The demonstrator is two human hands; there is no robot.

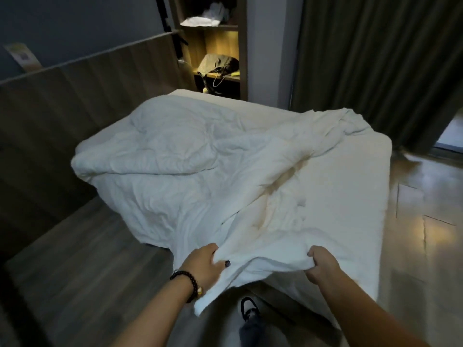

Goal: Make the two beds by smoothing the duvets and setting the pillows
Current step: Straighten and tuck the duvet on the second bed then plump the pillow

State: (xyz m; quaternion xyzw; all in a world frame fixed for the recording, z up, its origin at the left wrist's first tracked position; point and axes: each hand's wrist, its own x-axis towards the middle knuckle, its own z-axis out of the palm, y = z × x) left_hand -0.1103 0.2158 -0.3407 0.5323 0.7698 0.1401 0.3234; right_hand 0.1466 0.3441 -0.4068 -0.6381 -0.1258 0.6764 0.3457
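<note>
A crumpled white duvet (190, 166) lies bunched across a bed with a bare white mattress (355, 196). Its near edge hangs off the bed's foot towards me. My left hand (204, 265), with a dark bead bracelet on the wrist, grips that edge on the left. About a forearm's length to the right, my right hand (322, 267) grips the same edge, thumb on top. The far part of the duvet is folded over itself at the bed's left side. No pillow shows in this view.
A wood-panelled wall (75, 101) runs along the left. A lit wooden shelf unit (215, 51) with a bag and cloths stands behind the bed. Dark curtains (375, 58) hang at the right. Wooden floor (421, 221) lies right of the bed. My shoe (249, 308) is below the duvet edge.
</note>
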